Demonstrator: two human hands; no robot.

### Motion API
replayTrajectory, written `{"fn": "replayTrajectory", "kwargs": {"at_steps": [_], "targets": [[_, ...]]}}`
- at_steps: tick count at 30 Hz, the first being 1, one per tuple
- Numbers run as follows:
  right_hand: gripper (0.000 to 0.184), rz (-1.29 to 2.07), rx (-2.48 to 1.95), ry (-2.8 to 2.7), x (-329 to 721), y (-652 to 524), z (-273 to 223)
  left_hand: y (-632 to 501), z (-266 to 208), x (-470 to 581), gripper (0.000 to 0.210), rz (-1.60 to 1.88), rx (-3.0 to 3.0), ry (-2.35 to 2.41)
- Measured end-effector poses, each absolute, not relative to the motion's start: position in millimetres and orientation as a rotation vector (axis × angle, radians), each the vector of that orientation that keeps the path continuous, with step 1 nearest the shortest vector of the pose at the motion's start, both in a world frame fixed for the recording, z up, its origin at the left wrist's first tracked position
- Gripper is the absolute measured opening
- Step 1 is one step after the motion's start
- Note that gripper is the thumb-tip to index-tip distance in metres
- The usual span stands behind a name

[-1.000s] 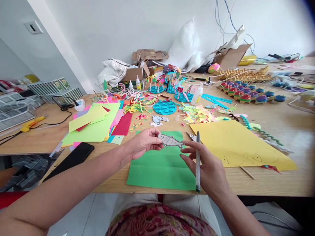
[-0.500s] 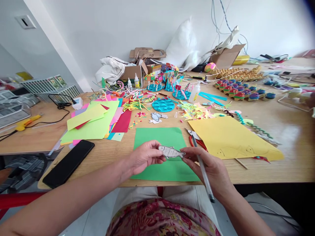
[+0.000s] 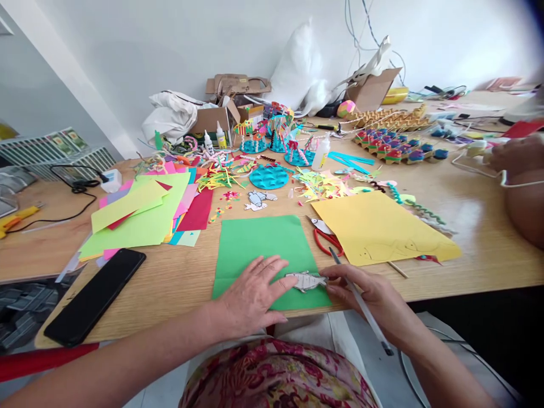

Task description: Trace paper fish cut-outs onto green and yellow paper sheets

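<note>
Near centre: cut-out fish (image 3: 307,281) on green paper (image 3: 262,238), no outline visible; left hand (image 3: 253,292) spread; right hand (image 3: 376,292) gripping pen (image 3: 365,310).

Your left hand (image 3: 253,292) is palm down, fingers fanned toward far right, thumb out to the right; left forearm (image 3: 148,345) runs in from near left. Your right hand (image 3: 368,292) is curled, thumb and forefinger tips close together, aimed left; right forearm (image 3: 446,360) slants in from near right.
</note>
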State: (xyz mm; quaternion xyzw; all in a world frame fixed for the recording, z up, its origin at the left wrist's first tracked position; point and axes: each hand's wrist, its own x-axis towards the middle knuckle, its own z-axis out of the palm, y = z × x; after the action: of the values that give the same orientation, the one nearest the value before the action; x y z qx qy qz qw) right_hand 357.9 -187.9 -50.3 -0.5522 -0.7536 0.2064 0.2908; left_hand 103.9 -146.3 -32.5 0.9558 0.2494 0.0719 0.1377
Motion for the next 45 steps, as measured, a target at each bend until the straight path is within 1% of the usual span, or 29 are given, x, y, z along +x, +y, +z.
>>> {"fn": "replayTrajectory", "kwargs": {"at_steps": [2, 5, 10, 20, 28, 34, 45], "targets": [[0.014, 0.531, -1.447, -2.04, 356, -188, -51, -145, -36, 107, 0.07, 0.123, 2.794, 0.741], [0.013, 0.523, -1.407, -2.072, 354, -188, -52, -141, -38, 107, 0.068, 0.068, 2.788, 0.787], [0.013, 0.451, -1.346, -2.115, 349, -184, -51, -137, -41, 104, 0.061, 0.092, 2.809, 0.844], [0.014, 0.3, -1.244, -2.26, 346, -173, -54, -132, -43, 101, 0.048, 0.086, 2.801, 0.77], [0.018, 0.17, -1.263, -2.324, 342, -172, -54, -131, -46, 101, 0.052, 0.094, 2.828, 0.763], [0.016, 0.169, -1.318, -2.325, 340, -172, -54, -131, -45, 102, 0.049, 0.122, 2.862, 0.748], [0.015, 0.195, -1.248, -2.232, 342, -170, -59, -132, -44, 101, 0.043, 0.119, 2.855, 0.743]]}}
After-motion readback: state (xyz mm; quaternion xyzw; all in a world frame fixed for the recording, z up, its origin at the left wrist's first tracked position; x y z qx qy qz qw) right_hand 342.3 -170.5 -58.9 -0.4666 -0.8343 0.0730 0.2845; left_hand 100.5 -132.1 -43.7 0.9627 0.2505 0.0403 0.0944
